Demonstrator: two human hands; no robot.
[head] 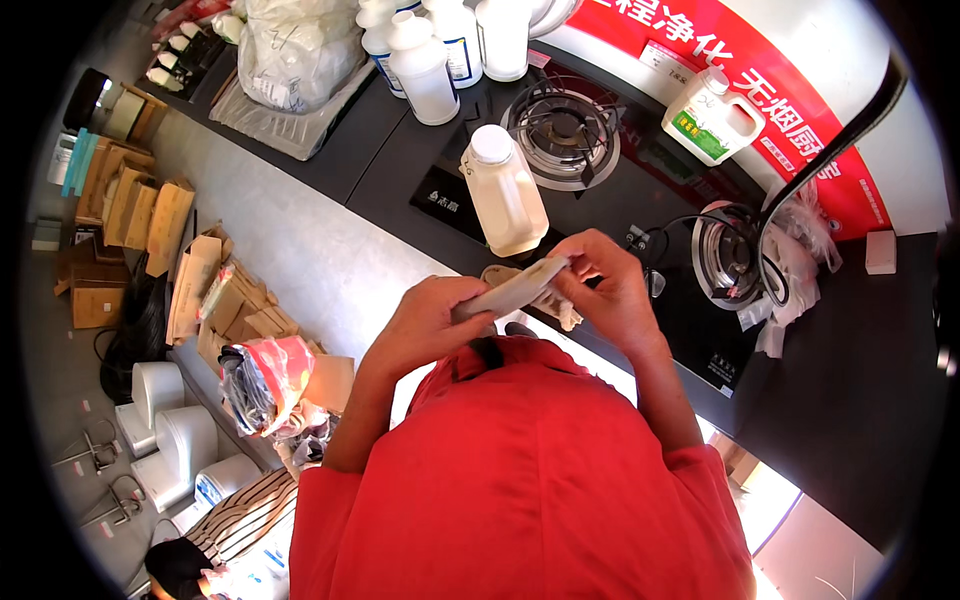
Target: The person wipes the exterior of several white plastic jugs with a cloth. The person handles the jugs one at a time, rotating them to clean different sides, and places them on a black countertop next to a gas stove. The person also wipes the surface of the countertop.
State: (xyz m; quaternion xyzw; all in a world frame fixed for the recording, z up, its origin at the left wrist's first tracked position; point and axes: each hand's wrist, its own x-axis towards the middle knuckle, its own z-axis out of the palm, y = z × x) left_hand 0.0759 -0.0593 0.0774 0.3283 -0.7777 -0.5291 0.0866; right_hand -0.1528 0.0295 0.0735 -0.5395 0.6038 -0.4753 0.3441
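Between my two hands is a flat, pale grey-beige object (511, 291), perhaps a folded cloth; its exact kind cannot be told. My left hand (429, 321) grips its near-left end, thumb along the edge. The fingers of my right hand (604, 289) pinch its other end. Below it, a crumpled beige cloth (559, 306) shows at the counter's front edge, partly hidden by my right hand. Just beyond my hands stands a cream plastic jug with a white cap (505, 199), on the black glass gas hob (461, 212), in front of the left burner (564, 139).
White plastic bottles (424, 79) and a bagged bundle (289, 56) stand at the back left. A green-labelled jug (712, 120) is behind the hob. A black cable (832, 142) hangs over the right burner (731, 259). Cardboard boxes (169, 225) and a person (180, 566) are at left.
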